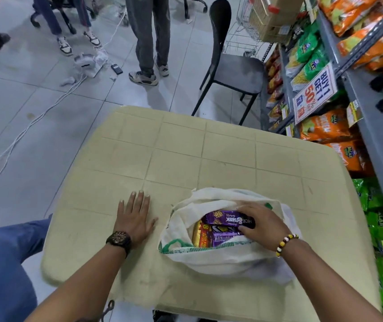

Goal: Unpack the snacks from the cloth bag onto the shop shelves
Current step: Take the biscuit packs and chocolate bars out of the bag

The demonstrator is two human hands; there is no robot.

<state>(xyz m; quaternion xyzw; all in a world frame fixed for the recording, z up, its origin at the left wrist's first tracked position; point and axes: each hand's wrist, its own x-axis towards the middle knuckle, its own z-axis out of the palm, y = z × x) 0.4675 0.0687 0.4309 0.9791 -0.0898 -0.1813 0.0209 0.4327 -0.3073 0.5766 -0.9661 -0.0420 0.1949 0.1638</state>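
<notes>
Head view: at lower centre the white cloth bag (220, 259) lies open on the beige table (185, 147), holding a Hide & Seek biscuit pack (223, 218) above other snack packs (218, 238). The right hand (264, 223) grips the top pack; the left hand (134, 214) rests flat, fingers straight, on the table.

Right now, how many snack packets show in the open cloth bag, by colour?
Purple packets: 2
Yellow-and-red packets: 1
Total: 3 showing; any underneath are hidden.
</notes>
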